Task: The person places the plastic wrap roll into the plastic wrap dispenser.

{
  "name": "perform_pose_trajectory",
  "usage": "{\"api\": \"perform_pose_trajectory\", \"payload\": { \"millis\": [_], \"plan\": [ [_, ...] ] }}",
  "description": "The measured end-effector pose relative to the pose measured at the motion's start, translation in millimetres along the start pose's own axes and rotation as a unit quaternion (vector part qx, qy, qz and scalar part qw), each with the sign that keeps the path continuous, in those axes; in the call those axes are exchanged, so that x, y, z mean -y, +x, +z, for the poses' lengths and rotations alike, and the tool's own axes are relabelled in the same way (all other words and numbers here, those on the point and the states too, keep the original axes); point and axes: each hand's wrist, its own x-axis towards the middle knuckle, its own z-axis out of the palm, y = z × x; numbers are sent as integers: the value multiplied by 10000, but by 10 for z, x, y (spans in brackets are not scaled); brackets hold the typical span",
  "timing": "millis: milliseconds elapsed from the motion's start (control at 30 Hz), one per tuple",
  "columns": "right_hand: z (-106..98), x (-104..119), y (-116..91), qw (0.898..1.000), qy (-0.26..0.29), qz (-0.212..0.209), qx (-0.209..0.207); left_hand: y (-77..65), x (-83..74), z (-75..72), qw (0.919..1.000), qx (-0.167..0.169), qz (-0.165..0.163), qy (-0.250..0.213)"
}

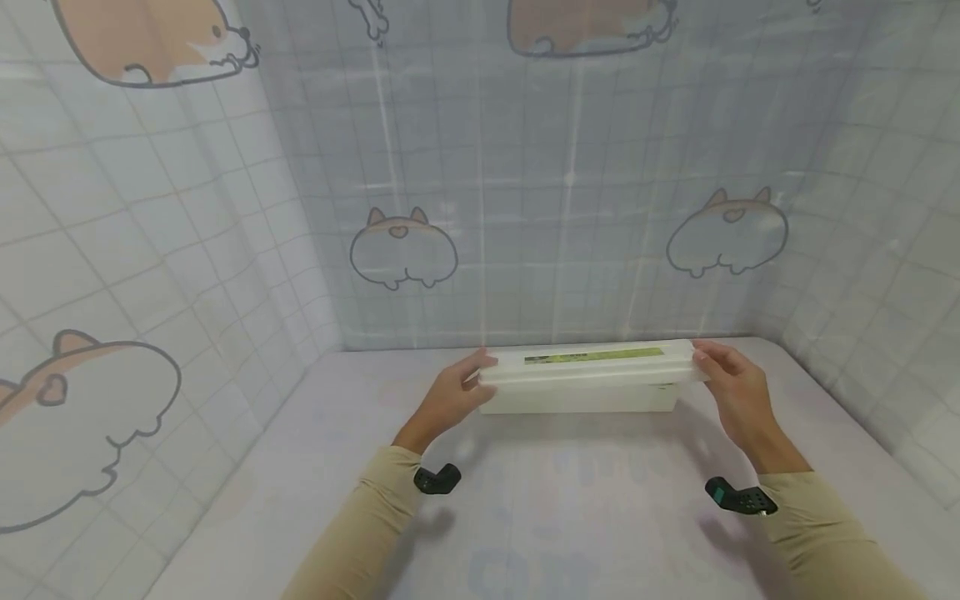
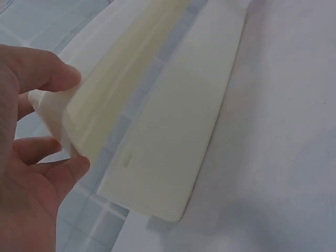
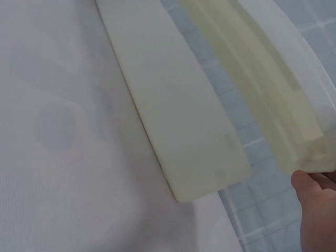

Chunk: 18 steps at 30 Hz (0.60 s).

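A long white plastic box (image 1: pixel 577 400) rests at the far edge of the table. Its translucent lid (image 1: pixel 592 371), with a green label strip (image 1: pixel 594 356) on top, is raised above it. At the lid's left end my left hand (image 1: pixel 450 392) pinches the rim between thumb and fingers. The opposite end is held by my right hand (image 1: pixel 738 396). Both wrist views show a gap between the lid (image 2: pixel 113 100) and the box (image 3: pixel 178 105). What lies inside the box is hidden.
Beneath everything is a whitish table surface (image 1: pixel 555 492). Pale grid-patterned sheeting (image 1: pixel 525 200) with cartoon dogs stands behind and on both sides, close to the box's far side. Black devices (image 1: pixel 437 479) sit at both wrists.
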Motion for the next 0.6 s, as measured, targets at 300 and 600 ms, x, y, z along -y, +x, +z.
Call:
{"api": "perform_pose_trajectory", "payload": {
  "millis": [300,600],
  "plan": [
    [88,-44,39,9995,-166,261,27,2,107,-2,9995,-265,-142,130],
    [174,-16,92,9966,-389,729,-77,40,190,-19,9994,-261,-43,238]
  ]
}}
